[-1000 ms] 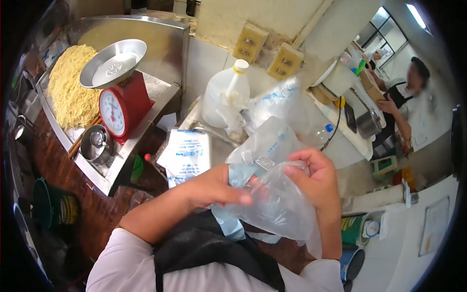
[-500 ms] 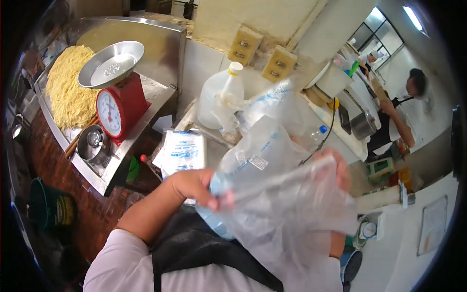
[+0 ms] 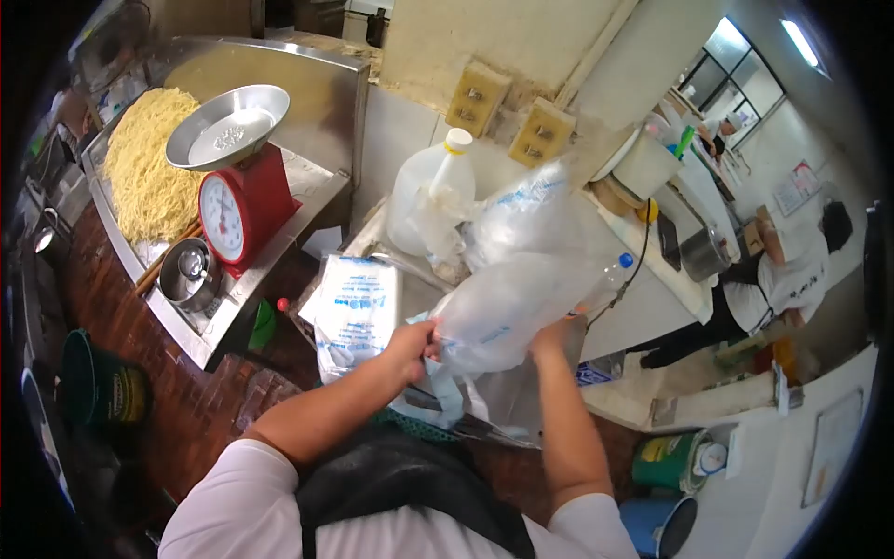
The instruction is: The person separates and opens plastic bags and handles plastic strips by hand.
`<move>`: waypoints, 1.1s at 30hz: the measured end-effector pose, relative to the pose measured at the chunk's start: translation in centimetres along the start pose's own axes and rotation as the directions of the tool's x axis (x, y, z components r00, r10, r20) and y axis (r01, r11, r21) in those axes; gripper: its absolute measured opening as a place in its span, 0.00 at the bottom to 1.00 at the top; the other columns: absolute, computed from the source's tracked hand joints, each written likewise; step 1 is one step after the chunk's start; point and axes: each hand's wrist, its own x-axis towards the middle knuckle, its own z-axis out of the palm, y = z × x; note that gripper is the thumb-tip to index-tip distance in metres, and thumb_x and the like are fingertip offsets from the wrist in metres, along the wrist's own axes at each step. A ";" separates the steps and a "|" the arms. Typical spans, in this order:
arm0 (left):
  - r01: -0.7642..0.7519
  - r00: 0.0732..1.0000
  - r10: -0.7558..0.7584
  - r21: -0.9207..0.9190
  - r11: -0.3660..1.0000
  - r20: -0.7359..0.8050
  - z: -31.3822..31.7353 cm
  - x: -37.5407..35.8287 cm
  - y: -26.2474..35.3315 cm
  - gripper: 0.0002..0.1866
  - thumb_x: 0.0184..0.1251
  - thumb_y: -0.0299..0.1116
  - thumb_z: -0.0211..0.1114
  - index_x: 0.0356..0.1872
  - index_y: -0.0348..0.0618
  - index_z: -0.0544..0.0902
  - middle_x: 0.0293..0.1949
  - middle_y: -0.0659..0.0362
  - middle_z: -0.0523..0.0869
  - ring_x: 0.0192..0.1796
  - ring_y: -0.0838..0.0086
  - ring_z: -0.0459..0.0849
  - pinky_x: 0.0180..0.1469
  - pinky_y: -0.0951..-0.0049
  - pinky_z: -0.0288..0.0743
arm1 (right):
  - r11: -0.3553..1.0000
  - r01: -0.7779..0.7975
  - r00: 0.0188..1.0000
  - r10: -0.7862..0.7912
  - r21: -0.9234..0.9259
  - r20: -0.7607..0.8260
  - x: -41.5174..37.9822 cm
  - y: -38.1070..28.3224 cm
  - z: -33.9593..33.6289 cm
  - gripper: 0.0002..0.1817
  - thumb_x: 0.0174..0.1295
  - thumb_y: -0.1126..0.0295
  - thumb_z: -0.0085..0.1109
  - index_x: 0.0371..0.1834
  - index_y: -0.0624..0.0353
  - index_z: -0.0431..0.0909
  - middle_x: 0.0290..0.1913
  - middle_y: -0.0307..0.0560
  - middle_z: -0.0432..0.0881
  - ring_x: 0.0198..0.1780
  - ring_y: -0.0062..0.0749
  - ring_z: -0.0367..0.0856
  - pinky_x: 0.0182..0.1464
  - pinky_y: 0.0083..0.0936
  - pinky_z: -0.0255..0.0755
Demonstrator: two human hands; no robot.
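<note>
A clear plastic bag [image 3: 507, 312] with faint blue print spans the space between my hands. My left hand [image 3: 414, 347] is closed on its left side. At its right side is my right hand [image 3: 556, 333], its fingers largely hidden behind the plastic. Left of the bag lies a white packet [image 3: 358, 303] with blue lettering. Behind it stand a translucent jug [image 3: 419, 200] with a white cap and another filled-out clear bag [image 3: 526, 219]. Light blue plastic [image 3: 445, 396] hangs below my left hand.
At left, a red scale [image 3: 247, 205] stands beside yellow noodles [image 3: 149, 168] on a metal tray, with a metal bowl [image 3: 189, 273] in front. A co-worker [image 3: 778, 279] leans at the right counter. Green buckets [image 3: 102, 382] stand on the floor.
The crumpled clear plastic between my hands has moved up and away from my body, over the counter. My right hand has moved lower and left. The co-worker at right has shifted posture.
</note>
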 end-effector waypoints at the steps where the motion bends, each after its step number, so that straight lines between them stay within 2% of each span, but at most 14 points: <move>1: -0.029 0.997 0.030 0.010 1.000 -0.066 -0.2 0.7 -0.3 0.12 0.71 0.37 0.59 0.26 0.48 0.72 0.19 0.67 0.72 0.13 0.79 0.59 0.18 0.76 0.56 | 0.984 0.001 1.000 -0.002 -0.178 -0.007 -0.6 -0.5 1.7 0.27 0.58 0.65 0.62 0.61 0.61 0.71 0.57 0.53 0.78 0.60 0.45 0.75 0.60 0.34 0.69; 3: -0.053 0.989 0.061 0.058 0.997 -0.136 -0.4 1.4 -0.4 0.14 0.71 0.38 0.59 0.25 0.47 0.72 0.19 0.65 0.72 0.14 0.78 0.59 0.20 0.75 0.57 | 0.987 -0.102 0.994 0.095 -0.126 -0.062 -1.4 1.6 4.7 0.30 0.56 0.67 0.63 0.63 0.61 0.69 0.61 0.53 0.75 0.63 0.45 0.72 0.63 0.34 0.66; 5: -0.061 0.982 0.070 0.058 0.996 -0.176 -0.6 1.8 -0.6 0.14 0.71 0.38 0.60 0.25 0.47 0.72 0.20 0.64 0.73 0.15 0.79 0.60 0.20 0.75 0.57 | 0.902 -0.269 0.947 0.311 0.337 -0.077 -1.9 6.3 9.0 0.35 0.55 0.73 0.63 0.69 0.61 0.64 0.68 0.49 0.69 0.69 0.42 0.66 0.69 0.33 0.61; 9: -0.094 0.981 0.103 0.060 0.994 -0.168 -0.2 1.0 -0.8 0.12 0.72 0.43 0.58 0.31 0.50 0.74 0.21 0.68 0.70 0.16 0.82 0.57 0.20 0.79 0.54 | 0.788 -0.353 0.911 0.412 0.505 -0.005 -3.7 -3.1 2.0 0.25 0.62 0.66 0.59 0.62 0.63 0.71 0.60 0.56 0.76 0.63 0.47 0.72 0.64 0.35 0.65; 11: -0.101 0.977 0.107 0.040 0.994 -0.185 1.6 -2.1 -0.7 0.13 0.71 0.46 0.61 0.31 0.50 0.75 0.22 0.68 0.70 0.16 0.82 0.57 0.21 0.79 0.54 | 0.505 -0.431 0.833 0.541 0.748 0.115 -3.6 -5.8 -1.1 0.27 0.65 0.71 0.56 0.67 0.64 0.66 0.65 0.50 0.71 0.67 0.39 0.68 0.68 0.31 0.61; 12: -0.104 0.980 0.112 0.058 0.993 -0.162 1.7 -2.7 -1.0 0.13 0.69 0.46 0.62 0.31 0.49 0.76 0.22 0.67 0.72 0.17 0.81 0.58 0.21 0.77 0.55 | 0.570 -0.247 0.862 0.498 0.783 -0.090 -3.7 -7.1 -1.3 0.23 0.66 0.71 0.52 0.65 0.65 0.68 0.62 0.52 0.74 0.65 0.41 0.71 0.66 0.32 0.63; 14: -0.107 0.986 0.118 0.097 0.990 -0.119 1.5 -3.7 -1.7 0.14 0.66 0.46 0.66 0.33 0.46 0.79 0.24 0.65 0.75 0.17 0.80 0.61 0.22 0.75 0.57 | 0.669 0.126 0.785 0.385 0.733 -0.486 -4.5 -9.1 -0.3 0.19 0.70 0.73 0.43 0.61 0.66 0.72 0.55 0.58 0.80 0.61 0.44 0.76 0.62 0.33 0.67; 17: -0.104 0.988 0.125 0.199 0.974 -0.094 -0.5 -1.3 -3.0 0.16 0.64 0.48 0.67 0.33 0.45 0.79 0.25 0.65 0.76 0.17 0.80 0.60 0.22 0.75 0.58 | 0.924 -0.143 0.937 0.241 0.354 -0.253 -6.4 -9.0 2.2 0.19 0.71 0.74 0.40 0.62 0.66 0.71 0.58 0.55 0.78 0.62 0.38 0.75 0.62 0.31 0.67; 18: -0.130 0.985 0.150 0.207 0.970 -0.082 -0.2 -1.6 -2.9 0.18 0.63 0.49 0.68 0.34 0.44 0.79 0.24 0.66 0.75 0.17 0.80 0.61 0.23 0.75 0.58 | 0.899 -0.252 0.912 0.344 0.359 -0.222 -6.9 -8.7 3.4 0.19 0.72 0.71 0.40 0.62 0.67 0.70 0.60 0.54 0.77 0.60 0.38 0.75 0.62 0.32 0.66; 21: -0.053 0.987 0.081 0.194 0.980 -0.140 1.2 -4.7 -2.0 0.19 0.64 0.51 0.68 0.37 0.46 0.77 0.28 0.66 0.77 0.17 0.82 0.58 0.22 0.77 0.56 | 0.810 -0.208 0.895 0.384 0.549 -0.228 -7.8 -6.1 4.1 0.20 0.74 0.68 0.42 0.63 0.68 0.68 0.62 0.55 0.74 0.61 0.41 0.74 0.64 0.33 0.64; 22: -0.042 0.991 0.068 0.221 0.974 -0.111 1.1 -6.0 -1.6 0.21 0.66 0.51 0.66 0.44 0.44 0.77 0.35 0.62 0.83 0.17 0.83 0.58 0.22 0.78 0.56 | 0.804 -0.153 0.869 0.387 0.574 -0.310 -7.9 -6.8 3.6 0.20 0.74 0.66 0.43 0.64 0.67 0.68 0.62 0.54 0.74 0.61 0.39 0.73 0.65 0.32 0.64; 26: 0.037 0.998 -0.052 0.305 0.952 0.039 -2.1 -11.6 -1.4 0.22 0.73 0.52 0.56 0.53 0.44 0.76 0.34 0.61 0.85 0.14 0.84 0.58 0.17 0.80 0.55 | 0.864 -0.129 0.755 0.404 0.488 -0.516 -10.3 -9.1 0.4 0.21 0.74 0.65 0.47 0.65 0.67 0.68 0.62 0.52 0.73 0.62 0.35 0.71 0.66 0.29 0.63; 29: 0.145 0.963 -0.201 0.286 0.947 0.178 -7.1 -14.7 -0.5 0.24 0.72 0.54 0.55 0.53 0.44 0.77 0.30 0.62 0.84 0.13 0.83 0.59 0.16 0.79 0.54 | 0.856 -0.235 0.781 0.448 0.461 -0.435 -13.0 -10.8 0.0 0.20 0.73 0.67 0.50 0.64 0.66 0.69 0.62 0.51 0.74 0.61 0.32 0.72 0.65 0.27 0.62; 33: 0.270 0.899 -0.295 0.120 0.955 0.325 -10.9 -16.9 1.2 0.20 0.75 0.49 0.50 0.51 0.43 0.77 0.26 0.62 0.83 0.12 0.84 0.62 0.16 0.80 0.58 | 0.834 -0.258 0.851 0.436 0.488 -0.294 -15.1 -15.0 1.9 0.13 0.69 0.70 0.57 0.53 0.65 0.78 0.50 0.44 0.82 0.50 0.22 0.77 0.54 0.21 0.70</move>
